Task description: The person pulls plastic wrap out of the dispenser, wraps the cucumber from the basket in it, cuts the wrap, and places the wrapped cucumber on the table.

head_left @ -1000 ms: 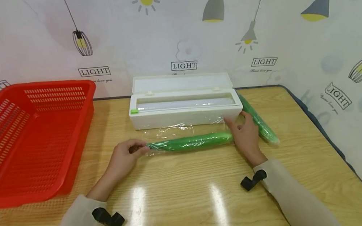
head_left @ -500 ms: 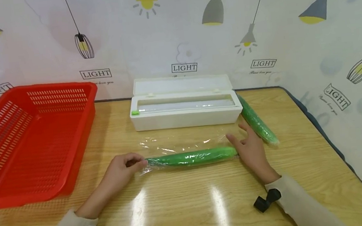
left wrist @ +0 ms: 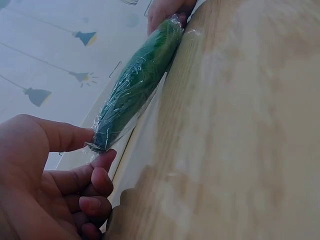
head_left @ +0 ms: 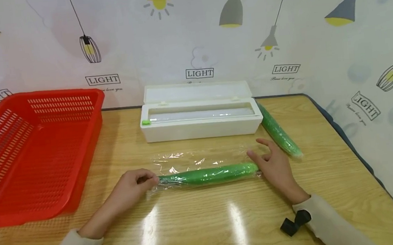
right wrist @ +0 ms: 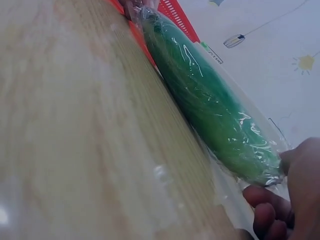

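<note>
A green cucumber (head_left: 208, 175), wrapped in clear cling film, lies crosswise before me, with a loose stretch of film (head_left: 200, 159) spread out behind it. My left hand (head_left: 135, 185) pinches its darker left end between thumb and fingertip, as the left wrist view shows at the cucumber's tip (left wrist: 107, 132). At the paler right end, my right hand (head_left: 275, 166) holds the film-covered tip; in the right wrist view its thumb and curled fingers (right wrist: 267, 200) meet at the cucumber's end (right wrist: 255, 167). A second wrapped cucumber (head_left: 280, 132) lies slanted beyond the right hand.
Behind the cucumber stands a white cling film dispenser (head_left: 202, 130), its lid raised, with a green slider (head_left: 146, 122) at its left. A red slotted basket (head_left: 96, 148) occupies the table's left side. The patterned wall (head_left: 161, 51) rises at the back.
Both hands have drawn the wrapped cucumber toward me, away from the dispenser. The film behind it now lies apart from the box front.
</note>
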### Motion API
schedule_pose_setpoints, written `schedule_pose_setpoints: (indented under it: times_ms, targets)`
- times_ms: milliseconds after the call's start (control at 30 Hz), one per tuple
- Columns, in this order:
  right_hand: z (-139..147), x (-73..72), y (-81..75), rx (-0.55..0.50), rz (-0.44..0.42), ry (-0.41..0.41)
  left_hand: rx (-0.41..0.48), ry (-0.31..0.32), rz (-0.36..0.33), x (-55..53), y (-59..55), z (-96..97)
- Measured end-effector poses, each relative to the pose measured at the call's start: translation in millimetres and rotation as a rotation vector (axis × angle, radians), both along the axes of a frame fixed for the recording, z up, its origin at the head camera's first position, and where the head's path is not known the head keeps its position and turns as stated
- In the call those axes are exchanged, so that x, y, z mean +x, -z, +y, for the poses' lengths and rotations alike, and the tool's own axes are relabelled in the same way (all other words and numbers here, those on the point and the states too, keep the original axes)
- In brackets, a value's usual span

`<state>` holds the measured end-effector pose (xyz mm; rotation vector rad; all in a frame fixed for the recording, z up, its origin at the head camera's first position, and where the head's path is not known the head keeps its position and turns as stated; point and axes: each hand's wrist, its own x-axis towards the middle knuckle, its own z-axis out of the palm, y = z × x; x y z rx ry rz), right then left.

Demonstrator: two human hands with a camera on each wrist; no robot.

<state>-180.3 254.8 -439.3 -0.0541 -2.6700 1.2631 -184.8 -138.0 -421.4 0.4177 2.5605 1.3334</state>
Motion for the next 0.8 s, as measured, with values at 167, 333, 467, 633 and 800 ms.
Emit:
schedule_pose_setpoints:
  times_ms: [167, 333, 467, 633, 800]
  targets:
    - [0.4, 0.9, 0.8, -0.073, 0.021, -0.022, -0.014, 0.002, -0.017, -3.4, -1.0, 1.0]
    - [3.0, 0.6, 1.1, -0.097, 0.009, -0.009, -0.03, -0.003, -0.031, -5.5, -1.5, 3.6]
    - [4.3, 0.3, 0.7, -0.115, -0.012, -0.019, -0.034, -0.01, -0.038, -5.8, -1.8, 4.1]
    - [6.4, 3.1, 0.5, -0.091, -0.022, -0.049, -0.04, -0.028, -0.049, -6.8, -0.8, 3.6]
    - [8.7, 10.2, -1.3, -0.101, -0.005, -0.083, -0.048, -0.037, -0.022, -8.0, 0.9, 2.5]
